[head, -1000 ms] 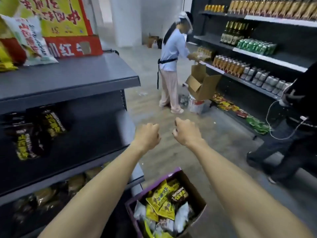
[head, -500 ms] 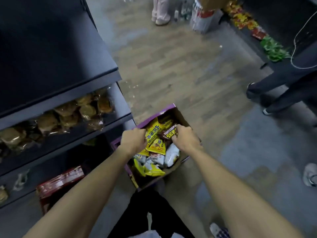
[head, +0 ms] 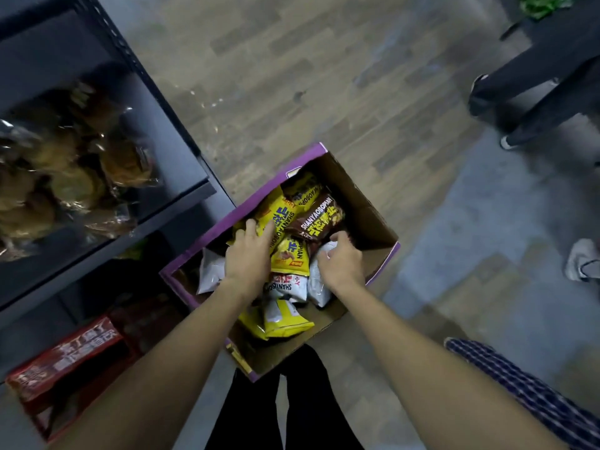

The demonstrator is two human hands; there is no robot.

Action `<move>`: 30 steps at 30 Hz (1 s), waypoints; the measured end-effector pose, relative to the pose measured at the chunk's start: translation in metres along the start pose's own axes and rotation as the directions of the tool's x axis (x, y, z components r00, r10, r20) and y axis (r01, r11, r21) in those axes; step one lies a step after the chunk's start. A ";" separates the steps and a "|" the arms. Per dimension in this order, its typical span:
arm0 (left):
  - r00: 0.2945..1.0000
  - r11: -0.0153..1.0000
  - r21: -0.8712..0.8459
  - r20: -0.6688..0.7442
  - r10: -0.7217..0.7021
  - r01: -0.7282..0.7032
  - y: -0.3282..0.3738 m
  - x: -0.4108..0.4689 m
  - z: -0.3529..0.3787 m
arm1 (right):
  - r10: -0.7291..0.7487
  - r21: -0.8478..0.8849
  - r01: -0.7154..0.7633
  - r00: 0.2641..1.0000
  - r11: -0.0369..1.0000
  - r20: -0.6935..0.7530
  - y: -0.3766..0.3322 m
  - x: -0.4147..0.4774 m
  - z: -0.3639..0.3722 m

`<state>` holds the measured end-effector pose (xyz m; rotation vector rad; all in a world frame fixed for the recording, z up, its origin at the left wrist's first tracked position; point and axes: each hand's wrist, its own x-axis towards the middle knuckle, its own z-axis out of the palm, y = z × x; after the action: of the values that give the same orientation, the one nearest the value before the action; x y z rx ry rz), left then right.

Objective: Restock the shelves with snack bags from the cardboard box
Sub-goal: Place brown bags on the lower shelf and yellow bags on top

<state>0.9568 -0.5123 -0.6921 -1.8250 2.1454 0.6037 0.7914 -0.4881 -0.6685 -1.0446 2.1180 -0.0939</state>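
Cardboard box (head: 367,206) on floor (head: 292,76) beside shelf (head: 156,131), bags heaped inside; left hand (head: 250,254) fingers spread flat on yellow bag (head: 279,209), right hand (head: 341,264) fingers curled onto white bag (head: 318,287); risk: slick overlapping packs sliding from a loose pinch.

Floor (head: 324,76): wood-plank pattern seen beyond both hands; grey patch (head: 487,222) seen right of right hand (head: 341,264).
Cardboard box (head: 367,216), purple-edged, set directly on floor, under both hands.
Shelf (head: 152,105), dark, mounted left of left hand (head: 248,254); clear-wrapped brown baked goods (head: 123,164) laid on it, blurred.
Lowest level, left of and nearer than left hand: red packs (head: 65,355) laid flat.
White shoe (head: 581,261) planted on floor far right of right hand; dark shoe (head: 506,144) seen beyond it.
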 end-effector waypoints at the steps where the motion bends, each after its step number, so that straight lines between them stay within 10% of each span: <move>1: 0.999 0.999 0.033 -0.020 0.030 -0.029 0.000 0.006 0.005 | 0.004 0.021 -0.004 1.000 1.000 -0.018 0.000 0.008 0.003; 8: 0.993 0.987 0.139 -0.079 0.087 -0.075 -0.007 0.027 0.029 | -0.258 -0.369 0.231 0.966 0.900 -0.025 -0.002 0.054 -0.007; 18: 0.994 0.968 0.241 -0.076 0.084 -0.063 -0.005 0.033 0.033 | -0.464 -0.720 0.562 0.806 0.407 0.368 -0.009 0.095 -0.007; 25: 0.997 0.980 0.197 -0.064 0.032 -0.019 -0.003 0.015 0.026 | -0.549 -0.644 0.605 0.770 0.467 0.325 -0.010 0.084 -0.017; 30: 0.999 0.995 0.100 -0.050 -0.009 0.014 -0.013 -0.022 0.025 | -0.600 -0.392 0.604 0.786 0.694 0.149 -0.002 0.056 -0.015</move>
<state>0.9720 -0.4825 -0.7059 -1.8161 2.1539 0.4440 0.7613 -0.5333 -0.6904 -1.9821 1.7272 0.0597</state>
